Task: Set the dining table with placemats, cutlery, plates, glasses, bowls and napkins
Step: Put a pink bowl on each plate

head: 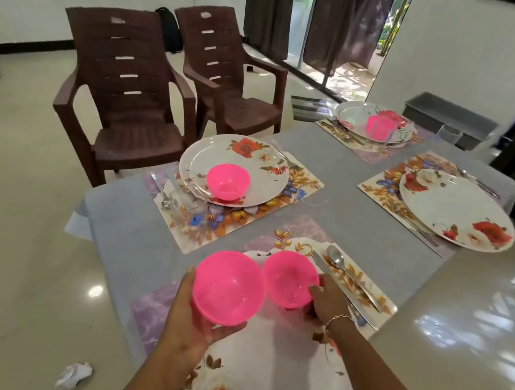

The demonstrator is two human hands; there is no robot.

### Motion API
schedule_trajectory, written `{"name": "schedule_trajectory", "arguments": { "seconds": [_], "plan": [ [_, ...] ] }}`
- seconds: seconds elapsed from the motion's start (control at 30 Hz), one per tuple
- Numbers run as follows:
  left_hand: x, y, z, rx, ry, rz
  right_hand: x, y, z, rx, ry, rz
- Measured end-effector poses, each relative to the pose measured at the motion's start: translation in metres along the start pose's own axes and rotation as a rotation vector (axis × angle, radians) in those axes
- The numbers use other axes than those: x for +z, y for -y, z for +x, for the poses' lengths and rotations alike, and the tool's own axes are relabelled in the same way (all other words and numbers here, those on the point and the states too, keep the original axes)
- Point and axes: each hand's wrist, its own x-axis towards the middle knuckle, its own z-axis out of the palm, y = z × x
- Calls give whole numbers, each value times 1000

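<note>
My left hand [194, 326] holds a pink plastic bowl [228, 288] from underneath, above the near floral plate [284, 378]. My right hand [325, 301] grips the rim of a second pink bowl [286, 280] just right of the first, low over the same plate. A spoon [336, 261] and a knife [346, 284] lie on the near placemat [371, 297], right of the plate. Another pink bowl [227, 181] sits on the left plate [208, 156]. A pink bowl [380, 126] rests on the far plate [350, 113]. The right plate [449, 208] carries no bowl.
The table has a grey cloth [337, 173]. Two brown plastic chairs [124, 89] stand at its left side. A clear glass [448, 134] and a grey bin [447, 118] are at the far end. Crumpled paper [74, 375] lies on the floor.
</note>
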Motion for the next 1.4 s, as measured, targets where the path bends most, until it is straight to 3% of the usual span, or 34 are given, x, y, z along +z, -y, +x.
{"name": "schedule_trajectory", "arguments": {
  "seconds": [0.13,0.23,0.3,0.43,0.6,0.83,1.1,1.4],
  "plan": [
    [15,7,6,-13,15,8,-8,-3,4,9,43,-39],
    [38,16,7,-9,49,43,-25,-7,6,-50,-66,-176],
    [58,26,8,-27,77,49,-41,-6,2,-139,-115,-52],
    [108,60,19,-55,111,31,-84,-8,-4,-261,-42,266],
    [193,128,33,-74,155,55,-170,-36,-1,-307,37,263],
    [307,227,48,-136,270,154,-298,-99,20,-247,39,281],
    [399,269,90,-80,230,399,-389,-148,77,-158,-54,340],
    [475,271,199,-65,152,260,-445,-147,218,-84,-18,346]
  ]
}}
